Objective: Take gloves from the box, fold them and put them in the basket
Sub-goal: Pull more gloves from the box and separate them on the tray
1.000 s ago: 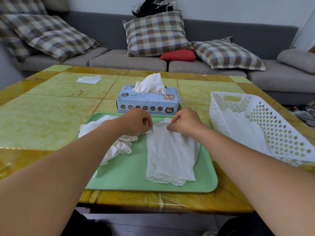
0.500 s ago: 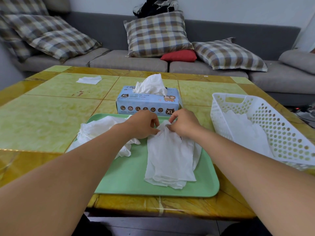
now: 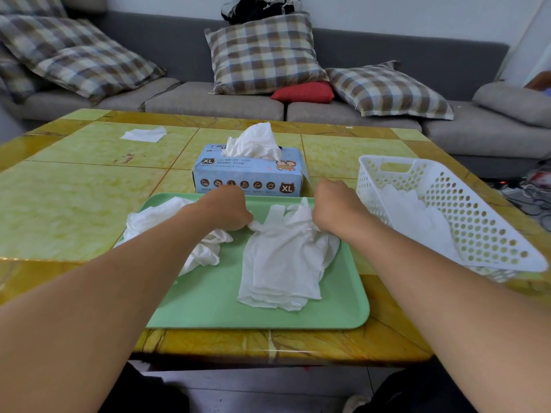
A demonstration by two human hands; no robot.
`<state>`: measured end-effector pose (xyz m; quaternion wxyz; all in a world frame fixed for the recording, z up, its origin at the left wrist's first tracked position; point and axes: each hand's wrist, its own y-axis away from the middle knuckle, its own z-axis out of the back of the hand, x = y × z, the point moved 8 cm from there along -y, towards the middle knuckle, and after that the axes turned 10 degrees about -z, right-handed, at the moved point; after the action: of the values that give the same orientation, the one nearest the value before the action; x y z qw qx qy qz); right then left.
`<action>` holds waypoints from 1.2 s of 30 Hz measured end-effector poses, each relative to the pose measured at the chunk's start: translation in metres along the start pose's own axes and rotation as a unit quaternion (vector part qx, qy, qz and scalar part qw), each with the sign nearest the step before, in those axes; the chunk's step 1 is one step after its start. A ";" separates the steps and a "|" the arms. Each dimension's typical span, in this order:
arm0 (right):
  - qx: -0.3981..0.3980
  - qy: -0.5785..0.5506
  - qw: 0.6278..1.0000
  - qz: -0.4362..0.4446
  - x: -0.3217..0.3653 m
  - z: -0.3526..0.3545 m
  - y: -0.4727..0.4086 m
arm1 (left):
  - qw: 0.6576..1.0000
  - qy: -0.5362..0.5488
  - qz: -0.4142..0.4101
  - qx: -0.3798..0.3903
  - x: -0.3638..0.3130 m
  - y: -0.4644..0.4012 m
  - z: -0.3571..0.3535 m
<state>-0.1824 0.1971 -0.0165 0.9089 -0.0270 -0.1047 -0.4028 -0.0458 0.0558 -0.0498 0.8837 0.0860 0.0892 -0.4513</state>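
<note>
Two hands: left hand (image 3: 229, 210), right hand (image 3: 334, 208) pinch glove (image 3: 283, 257) top edge | tray (image 3: 208, 305) front bare

Green tray (image 3: 208, 308) on yellow table (image 3: 74, 204); plaid cushions (image 3: 265, 55) on grey sofa (image 3: 208, 102).

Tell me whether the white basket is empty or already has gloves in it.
Not empty. The basket on the right already holds white gloves, visible against its perforated walls; how many cannot be told.

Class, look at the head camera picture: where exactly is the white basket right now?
The white basket stands on the table at the person's right, just beyond the green tray's right edge and right of the glove box, with white gloves inside.
</note>
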 end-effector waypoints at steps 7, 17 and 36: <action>0.139 -0.068 0.977 0.147 0.029 0.010 0.050 | 0.980 0.035 -0.084 -0.175 -0.012 0.015 0.039; 0.311 0.062 0.919 0.233 0.048 -0.041 0.083 | 0.974 0.138 -0.066 0.166 -0.038 0.064 -0.014; 0.164 -0.165 0.948 0.216 0.059 -0.014 0.041 | 0.964 0.177 0.027 0.196 -0.022 0.061 -0.018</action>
<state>-0.1110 0.1804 -0.0160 0.9360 0.0343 -0.3097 -0.1635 -0.0098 0.1123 -0.0575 0.8314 0.3381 0.1521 -0.4138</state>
